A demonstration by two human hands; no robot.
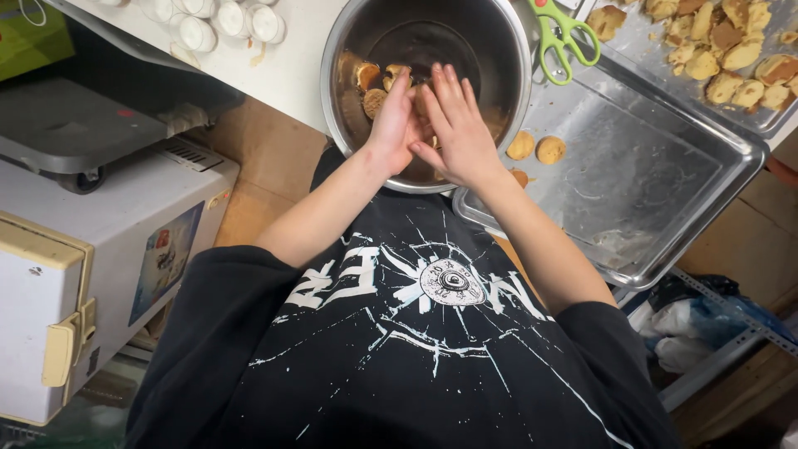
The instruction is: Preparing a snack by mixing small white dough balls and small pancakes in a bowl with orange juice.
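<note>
Together both hands' fingers [453, 96] pinch crumbly golden-brown cake piece [420, 104] over steel bowl [499, 50].

A rectangular picture label [165, 259] in blue, with red and pale patches, sits on the side of the white appliance [91, 249] at the left. A green package [29, 37] shows in the top left corner, below the counter [283, 71] edge. No screens or signs are visible.
</note>
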